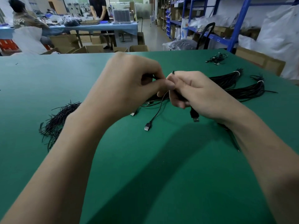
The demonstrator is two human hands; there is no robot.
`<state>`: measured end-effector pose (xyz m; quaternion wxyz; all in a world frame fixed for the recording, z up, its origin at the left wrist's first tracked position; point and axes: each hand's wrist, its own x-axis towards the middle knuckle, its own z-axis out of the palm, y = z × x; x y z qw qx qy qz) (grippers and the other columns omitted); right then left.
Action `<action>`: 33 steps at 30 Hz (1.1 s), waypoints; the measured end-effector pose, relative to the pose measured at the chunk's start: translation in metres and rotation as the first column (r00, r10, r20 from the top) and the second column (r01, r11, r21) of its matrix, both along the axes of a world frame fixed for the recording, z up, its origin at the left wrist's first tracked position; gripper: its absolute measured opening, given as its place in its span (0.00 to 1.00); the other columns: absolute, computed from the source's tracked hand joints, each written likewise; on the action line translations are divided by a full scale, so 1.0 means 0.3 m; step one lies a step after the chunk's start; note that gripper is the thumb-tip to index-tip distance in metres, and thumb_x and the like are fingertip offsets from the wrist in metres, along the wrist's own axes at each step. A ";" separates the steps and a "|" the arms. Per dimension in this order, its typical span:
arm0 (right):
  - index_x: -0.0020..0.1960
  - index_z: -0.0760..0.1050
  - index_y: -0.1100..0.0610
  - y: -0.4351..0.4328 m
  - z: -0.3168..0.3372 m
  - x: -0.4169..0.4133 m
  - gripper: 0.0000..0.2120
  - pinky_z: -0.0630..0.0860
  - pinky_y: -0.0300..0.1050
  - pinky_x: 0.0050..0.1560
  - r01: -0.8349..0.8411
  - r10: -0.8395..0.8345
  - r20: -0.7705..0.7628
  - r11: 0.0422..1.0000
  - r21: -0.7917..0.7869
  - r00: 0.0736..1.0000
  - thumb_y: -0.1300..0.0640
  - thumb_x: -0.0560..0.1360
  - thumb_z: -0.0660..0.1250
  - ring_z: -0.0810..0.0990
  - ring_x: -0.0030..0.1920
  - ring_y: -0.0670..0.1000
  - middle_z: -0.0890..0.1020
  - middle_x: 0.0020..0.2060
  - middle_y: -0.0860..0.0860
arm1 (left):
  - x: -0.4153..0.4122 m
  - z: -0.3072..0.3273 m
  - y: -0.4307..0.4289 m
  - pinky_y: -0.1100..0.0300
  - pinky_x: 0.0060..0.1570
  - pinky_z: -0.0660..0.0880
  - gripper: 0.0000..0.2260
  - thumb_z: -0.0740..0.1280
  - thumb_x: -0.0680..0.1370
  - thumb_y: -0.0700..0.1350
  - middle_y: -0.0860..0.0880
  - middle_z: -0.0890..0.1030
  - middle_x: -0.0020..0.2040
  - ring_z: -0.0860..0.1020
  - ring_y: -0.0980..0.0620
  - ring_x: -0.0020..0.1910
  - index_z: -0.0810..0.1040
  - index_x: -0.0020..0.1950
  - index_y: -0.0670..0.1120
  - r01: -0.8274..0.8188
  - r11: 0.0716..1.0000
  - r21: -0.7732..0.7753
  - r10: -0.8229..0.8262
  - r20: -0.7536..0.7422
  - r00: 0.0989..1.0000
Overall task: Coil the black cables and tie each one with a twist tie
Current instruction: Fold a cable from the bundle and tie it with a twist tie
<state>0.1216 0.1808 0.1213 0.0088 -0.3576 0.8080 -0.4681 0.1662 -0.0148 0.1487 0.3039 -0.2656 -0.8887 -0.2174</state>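
Observation:
Both hands meet above the middle of the green table (161,159). My left hand (129,84) pinches a thin black piece, apparently a twist tie, between thumb and forefinger. My right hand (192,92) grips a coiled black cable; a short black end sticks up above its fingers, and a USB plug (195,118) hangs below the palm. Another black cable (157,113) trails from under the hands to a USB plug (148,126) lying on the table. A heap of black twist ties (56,122) lies to the left.
Two long bundles of black cables (242,88) bound with white ties lie at the right. A small pile of tied cables (216,59) sits at the far right edge. A black pen (233,139) lies under my right forearm. Cardboard boxes, blue shelves and two people lie beyond the table.

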 end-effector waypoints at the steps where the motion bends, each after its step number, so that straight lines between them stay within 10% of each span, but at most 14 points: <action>1: 0.45 0.80 0.56 -0.001 0.002 0.006 0.25 0.63 0.42 0.32 -0.055 0.059 0.074 0.997 -0.062 0.995 0.45 0.86 0.50 0.65 0.27 0.48 0.71 0.25 0.48 | 0.006 0.009 -0.008 0.66 0.31 0.65 0.12 0.73 0.76 0.56 0.52 0.77 0.30 0.72 0.53 0.30 0.85 0.41 0.49 0.008 0.998 0.056 -0.007 -0.022 1.000; 9: 0.45 0.76 0.57 -0.010 0.043 0.067 0.17 0.50 0.46 0.29 -0.408 0.612 0.329 0.756 -0.512 0.720 0.53 0.84 0.51 0.57 0.27 0.47 0.64 0.24 0.45 | -0.030 -0.021 -0.008 0.56 0.32 0.64 0.06 0.70 0.80 0.48 0.44 0.75 0.31 0.67 0.52 0.32 0.83 0.44 0.49 0.211 0.835 0.509 -0.230 -0.027 0.973; 13: 0.49 0.74 0.56 -0.011 0.081 0.071 0.16 0.59 0.36 0.26 -0.325 0.622 0.241 0.654 -0.684 0.745 0.55 0.86 0.48 0.62 0.26 0.42 0.69 0.25 0.43 | -0.055 -0.094 0.073 0.53 0.40 0.66 0.08 0.63 0.83 0.44 0.34 0.73 0.36 0.68 0.49 0.39 0.83 0.52 0.47 0.188 0.737 0.649 -0.340 0.116 0.933; 16: 0.54 0.73 0.58 0.000 0.095 0.051 0.15 0.67 0.34 0.30 -0.166 0.437 0.189 0.654 -0.738 0.879 0.56 0.87 0.48 0.69 0.29 0.42 0.75 0.29 0.44 | -0.051 -0.128 0.112 0.61 0.34 0.62 0.08 0.63 0.84 0.45 0.53 0.68 0.29 0.64 0.57 0.31 0.82 0.51 0.50 0.136 0.841 0.524 -0.302 0.246 0.921; 21: 0.54 0.73 0.60 -0.003 0.070 0.022 0.14 0.79 0.42 0.42 0.070 -0.011 0.089 0.718 -0.692 0.996 0.58 0.87 0.49 0.84 0.41 0.50 0.86 0.39 0.50 | -0.021 -0.104 0.125 0.62 0.32 0.61 0.10 0.62 0.85 0.45 0.56 0.68 0.26 0.67 0.57 0.28 0.83 0.55 0.46 0.083 0.980 0.181 -0.129 0.259 0.957; 28: 0.53 0.76 0.58 -0.011 0.045 0.026 0.14 0.80 0.40 0.41 0.329 -0.423 -0.212 0.869 -0.369 0.881 0.54 0.87 0.53 0.84 0.40 0.44 0.84 0.40 0.49 | 0.009 -0.029 0.100 0.52 0.35 0.68 0.12 0.64 0.83 0.51 0.55 0.70 0.28 0.67 0.54 0.29 0.84 0.50 0.47 0.000 0.999 -0.040 0.003 0.095 0.996; 33: 0.35 0.75 0.50 -0.040 0.036 0.046 0.23 0.60 0.39 0.28 0.196 -0.208 -0.071 0.970 -0.145 0.976 0.49 0.86 0.54 0.64 0.23 0.43 0.70 0.21 0.45 | 0.026 0.020 0.023 0.65 0.30 0.62 0.12 0.70 0.79 0.54 0.55 0.75 0.29 0.69 0.56 0.28 0.84 0.43 0.47 0.050 0.992 0.116 -0.048 -0.025 0.999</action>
